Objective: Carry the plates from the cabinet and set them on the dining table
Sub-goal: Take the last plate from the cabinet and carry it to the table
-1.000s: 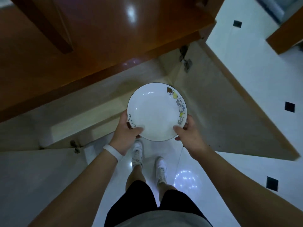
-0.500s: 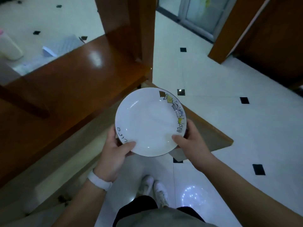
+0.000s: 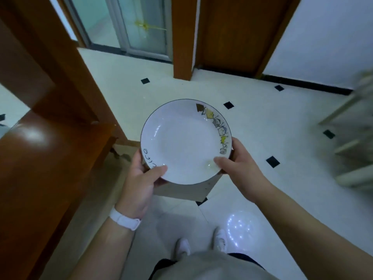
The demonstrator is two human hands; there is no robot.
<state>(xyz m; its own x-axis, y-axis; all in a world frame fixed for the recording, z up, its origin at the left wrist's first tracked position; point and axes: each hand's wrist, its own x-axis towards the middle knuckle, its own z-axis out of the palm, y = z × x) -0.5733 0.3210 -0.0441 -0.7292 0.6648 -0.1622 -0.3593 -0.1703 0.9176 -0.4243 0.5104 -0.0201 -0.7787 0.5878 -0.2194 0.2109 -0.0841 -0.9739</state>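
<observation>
I hold a white plate level in front of my chest, over the tiled floor. It has a dark rim line, small cartoon figures along its right edge and handwriting on its lower left. My left hand grips the plate's lower left rim, thumb on top. My right hand grips the lower right rim the same way. The wooden cabinet stands at my left, its glossy top level with the plate. No dining table is in view.
An open cabinet door's pale inner face juts out under the plate. A wooden post and a dark wooden door stand ahead, a glass sliding door at the back. A blurred pale shelf is at the right.
My view has swung up and to the right, away from the open cabinet toward the room. The plate stays held in both hands, now over the open floor.
</observation>
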